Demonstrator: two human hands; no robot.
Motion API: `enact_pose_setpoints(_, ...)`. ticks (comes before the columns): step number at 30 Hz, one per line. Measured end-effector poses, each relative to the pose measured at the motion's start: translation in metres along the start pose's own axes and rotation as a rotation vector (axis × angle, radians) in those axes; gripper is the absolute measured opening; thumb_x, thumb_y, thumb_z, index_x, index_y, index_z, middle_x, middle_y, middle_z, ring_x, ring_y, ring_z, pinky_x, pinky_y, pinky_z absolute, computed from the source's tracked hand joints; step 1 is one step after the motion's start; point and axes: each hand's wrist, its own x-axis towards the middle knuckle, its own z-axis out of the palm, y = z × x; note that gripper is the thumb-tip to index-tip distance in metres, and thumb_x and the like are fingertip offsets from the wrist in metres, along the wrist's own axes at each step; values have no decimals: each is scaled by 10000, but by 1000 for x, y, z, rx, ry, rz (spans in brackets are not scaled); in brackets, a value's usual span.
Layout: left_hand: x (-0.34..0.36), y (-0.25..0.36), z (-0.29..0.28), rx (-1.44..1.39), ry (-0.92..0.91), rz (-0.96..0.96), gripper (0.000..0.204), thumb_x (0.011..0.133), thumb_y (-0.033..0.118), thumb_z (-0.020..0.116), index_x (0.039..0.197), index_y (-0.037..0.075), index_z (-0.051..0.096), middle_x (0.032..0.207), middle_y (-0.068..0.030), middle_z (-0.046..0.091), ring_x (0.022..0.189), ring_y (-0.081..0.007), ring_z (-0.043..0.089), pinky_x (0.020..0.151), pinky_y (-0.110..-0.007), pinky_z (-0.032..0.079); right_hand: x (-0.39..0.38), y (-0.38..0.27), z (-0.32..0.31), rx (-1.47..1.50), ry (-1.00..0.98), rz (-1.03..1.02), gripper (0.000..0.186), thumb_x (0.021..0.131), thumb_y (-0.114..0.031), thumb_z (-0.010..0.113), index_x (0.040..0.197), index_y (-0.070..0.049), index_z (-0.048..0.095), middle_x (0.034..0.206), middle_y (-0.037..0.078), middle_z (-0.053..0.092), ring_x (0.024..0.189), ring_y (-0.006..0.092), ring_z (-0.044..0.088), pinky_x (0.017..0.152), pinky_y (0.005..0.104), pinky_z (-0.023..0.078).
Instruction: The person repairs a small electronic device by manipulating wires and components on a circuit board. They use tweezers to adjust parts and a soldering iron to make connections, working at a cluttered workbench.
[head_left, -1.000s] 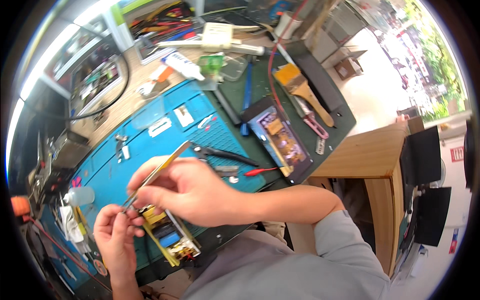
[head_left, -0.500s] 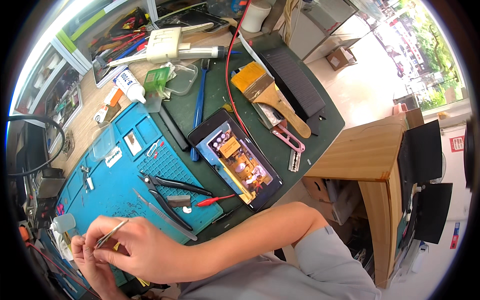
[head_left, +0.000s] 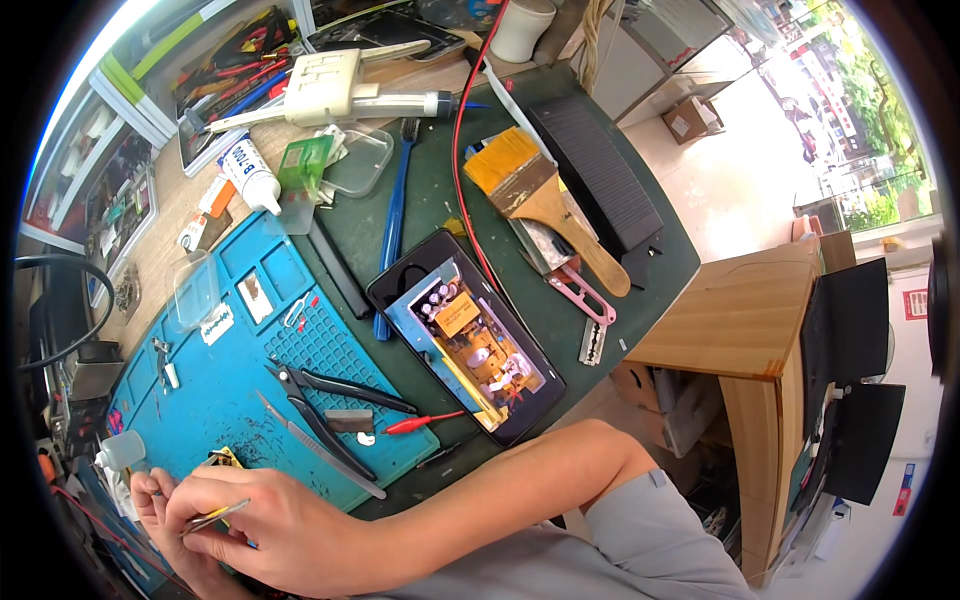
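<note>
At the lower left, my right hand is closed around slim metal tweezers, which point toward my left hand. The left fingers are bent in a pinch right beside the right hand; anything between them is too small or hidden to name. A small yellow and black part shows just behind my right hand on the blue work mat. Flush cutters with black handles lie on the mat, along with grey tweezers and a small flat blade.
A phone with its screen lit lies right of the mat. Past it are a wooden-handled brush, a pink cutter and a blue brush. A red clip lead touches the mat edge. A clear bottle stands left.
Both hands have shifted slightly down, and the tweezers lie at a flatter angle. The yellow and black part shows more behind the right hand. The whole view has tilted a little.
</note>
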Motion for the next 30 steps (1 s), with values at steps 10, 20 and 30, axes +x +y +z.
enact_pose_setpoints(10,-3,-3,15,48,130,16,170,987,112,666,1050,68,513,895,-25,594,774,-76,585,688,-210,495,3,8,-1,18,27,-81,137,926,-40,657,1052,-9,613,972,133,636,846,265,653,733,338,526)
enact_pose_setpoints(20,-9,7,27,-44,37,-34,172,985,102,660,1072,63,517,1005,-46,615,857,-103,615,709,-199,516,14,2,-10,-27,14,59,137,967,-80,643,1066,15,636,945,112,708,840,190,719,744,315,563)
enact_pose_setpoints(30,2,5,46,-174,47,-133,229,977,77,663,1178,-34,658,1094,-172,725,935,-211,736,650,-243,593,22,4,-11,-140,89,153,238,995,-126,656,1186,13,621,1059,92,713,940,145,706,723,264,573)
